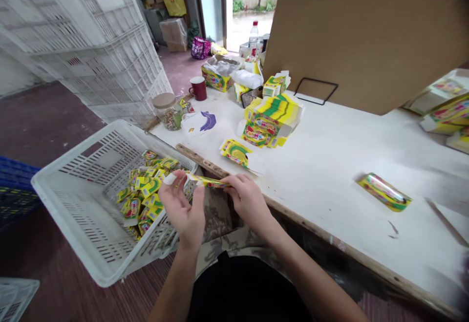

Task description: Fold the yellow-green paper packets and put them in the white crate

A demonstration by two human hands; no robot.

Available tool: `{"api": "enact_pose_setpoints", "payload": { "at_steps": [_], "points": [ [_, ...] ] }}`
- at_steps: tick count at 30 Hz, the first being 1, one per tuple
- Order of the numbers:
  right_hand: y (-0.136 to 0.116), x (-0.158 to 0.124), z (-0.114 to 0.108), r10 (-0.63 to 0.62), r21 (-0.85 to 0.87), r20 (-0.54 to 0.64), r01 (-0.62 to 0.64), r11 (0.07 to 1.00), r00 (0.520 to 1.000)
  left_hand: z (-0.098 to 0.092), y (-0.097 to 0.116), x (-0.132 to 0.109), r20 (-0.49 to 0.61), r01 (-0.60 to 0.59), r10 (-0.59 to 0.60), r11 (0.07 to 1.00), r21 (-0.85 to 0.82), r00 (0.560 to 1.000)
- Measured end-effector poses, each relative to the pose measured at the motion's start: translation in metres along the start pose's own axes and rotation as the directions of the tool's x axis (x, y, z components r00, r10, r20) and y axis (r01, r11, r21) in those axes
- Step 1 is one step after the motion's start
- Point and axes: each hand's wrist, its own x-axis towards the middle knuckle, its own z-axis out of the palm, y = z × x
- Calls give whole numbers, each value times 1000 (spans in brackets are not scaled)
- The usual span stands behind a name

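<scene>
A flat yellow carton (210,182) is held up at the table's front edge. My right hand (249,202) pinches its right end. At its left end, my left hand (185,209) has its fingers and thumb apart, close to the carton's end flap. Just beyond, another flattened carton (235,153) lies on the white table (315,151), with a stack of yellow-green cartons (269,120) behind it. To the left, a white basket (78,190) holds several small filled-looking yellow boxes (146,192).
A shiny yellow packet (385,192) lies at the table's right. A jar (167,112), a red mug (198,88) and an open carton (219,74) stand at the far left. A large cardboard sheet (362,33) rises behind. White crates (106,43) are stacked beyond the basket.
</scene>
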Motion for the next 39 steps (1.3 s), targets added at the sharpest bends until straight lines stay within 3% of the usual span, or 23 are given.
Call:
{"api": "enact_pose_setpoints", "payload": {
  "at_steps": [3,6,8,13,18,21,24,27,28,30,33,35,37,39],
  "points": [
    [3,0,-1,-48,-87,12,49,995,999,-9,15,3,278,-221,153,948,231,948],
    [4,-1,-3,-61,-154,-43,54,987,997,-16,21,10,387,-360,202,845,395,900],
    [3,-1,-4,-87,-165,-48,78,983,995,-19,18,16,411,-350,153,816,461,899],
    [-2,-3,-9,-130,3,-34,130,992,991,-27,2,27,497,-257,-98,761,596,862],
    [-5,-1,-15,-120,-115,-62,112,987,991,-29,-7,28,496,-258,-67,788,558,866],
    [-3,0,-16,-144,-213,-46,131,968,989,-26,-17,22,523,-300,-76,746,595,849],
    [-3,-1,-14,-210,-233,18,208,950,978,-21,-25,16,613,-314,-186,725,613,768],
    [-7,-4,-12,-302,-190,134,324,927,944,-15,-23,13,692,-215,-332,788,576,641],
    [-8,-4,-12,-329,-175,154,353,919,932,-13,-21,12,696,-177,-361,800,573,621],
    [-10,-4,-12,-348,-173,106,362,916,931,-11,-15,13,652,-123,-406,784,609,640],
    [-7,-3,-13,-244,-173,-222,208,963,944,-11,-8,15,535,-67,-458,713,698,710],
    [-2,-1,-10,-100,-66,-392,80,995,915,-11,-8,14,496,17,-452,752,659,742],
    [2,-2,-4,24,123,-310,15,992,950,-9,-9,11,460,169,-412,860,481,786],
    [3,-4,5,60,355,-50,-39,934,997,-5,-10,6,401,332,-393,919,215,828]
  ]
}}
